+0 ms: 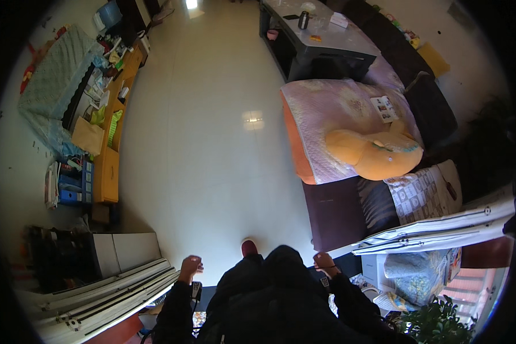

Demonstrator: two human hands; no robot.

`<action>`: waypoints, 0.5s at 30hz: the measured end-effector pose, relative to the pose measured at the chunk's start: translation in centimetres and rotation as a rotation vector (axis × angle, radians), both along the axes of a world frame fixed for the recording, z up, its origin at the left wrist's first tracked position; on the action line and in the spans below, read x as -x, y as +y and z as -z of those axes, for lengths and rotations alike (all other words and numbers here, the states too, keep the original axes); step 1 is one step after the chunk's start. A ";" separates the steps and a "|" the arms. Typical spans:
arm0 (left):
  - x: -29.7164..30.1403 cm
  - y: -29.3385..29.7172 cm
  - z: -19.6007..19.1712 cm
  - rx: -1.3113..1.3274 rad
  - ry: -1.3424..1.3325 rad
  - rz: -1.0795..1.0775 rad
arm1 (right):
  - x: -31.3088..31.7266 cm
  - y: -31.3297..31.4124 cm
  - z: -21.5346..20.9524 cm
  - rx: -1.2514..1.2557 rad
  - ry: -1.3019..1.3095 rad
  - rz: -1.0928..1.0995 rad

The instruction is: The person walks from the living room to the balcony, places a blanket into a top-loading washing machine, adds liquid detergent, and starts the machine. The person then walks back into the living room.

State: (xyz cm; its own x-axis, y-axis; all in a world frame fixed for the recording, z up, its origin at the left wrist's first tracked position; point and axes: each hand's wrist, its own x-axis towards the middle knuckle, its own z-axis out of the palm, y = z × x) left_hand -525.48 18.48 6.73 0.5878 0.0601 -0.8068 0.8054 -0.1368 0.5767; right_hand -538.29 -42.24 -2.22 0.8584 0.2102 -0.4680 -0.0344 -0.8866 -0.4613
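Left hand (190, 267): fingers curled inward, small and blurred, so cannot tell whether closed on anything. Right hand (325, 262): fingers likewise bent in, knuckles up; cannot tell if gripping or empty. Both raised in front of the dark-sleeved body, well apart from each other.

Just beside the left hand, at lower left: a long white rail bundle (114, 286), lying slanted across a grey box. Near the right hand, to its right: a second white rail set (436, 229), stretching out towards the picture's edge.

Probably stiff, smooth and fairly light, yet unwieldy through sheer length; best taken near the middle with both hands apart, not by one end, lest the far tip swing.

Further out: a red shoe (249, 247) on the glossy white floor (212, 149). To the right, a sofa (332, 109) under a pink cover, with an orange plush toy (378, 153) on it, close to the right-hand rails and likely in the way of any swing. To the left, a cluttered wooden cabinet (110, 160). Beyond, a dark coffee table (327, 43). Bottom right, a potted plant (436, 324).
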 end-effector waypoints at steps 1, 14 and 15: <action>-2.0 -0.4 -0.7 -0.015 -0.006 -0.005 | -2.6 0.9 -0.4 -0.180 0.000 0.189; -11.6 -1.1 -1.4 -0.173 0.095 0.093 | -27.8 -3.2 -1.6 -0.124 0.277 0.036; -12.1 -1.9 -1.9 -0.110 0.200 -0.141 | -30.6 -3.6 -1.1 0.210 0.082 -0.350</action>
